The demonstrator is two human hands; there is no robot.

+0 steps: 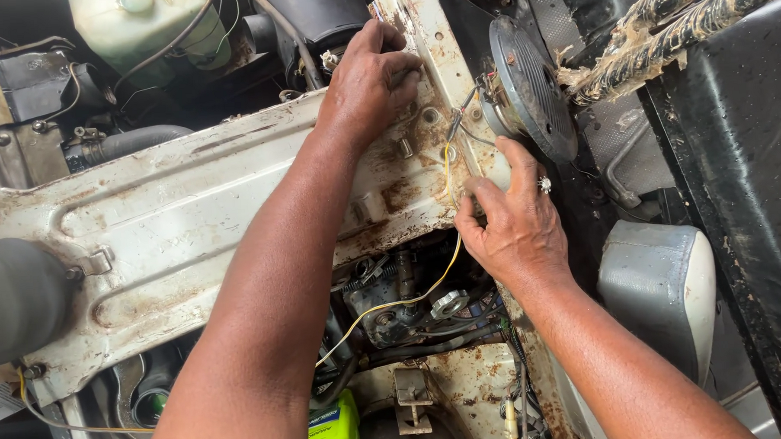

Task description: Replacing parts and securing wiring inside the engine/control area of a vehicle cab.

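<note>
A thin yellow wire runs down across a rusted white metal panel into the engine bay, pinched between the fingertips of the right hand, which wears a ring. The left hand presses, fingers curled, against the panel's upright rail just above. Just beside the wire hangs a round ribbed horn; below lie hoses and a carburettor; a pale fluid reservoir sits behind.

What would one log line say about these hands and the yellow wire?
left hand: pressing rusty white panel | right hand: pinching yellow wire | wire runs up to round horn
</note>
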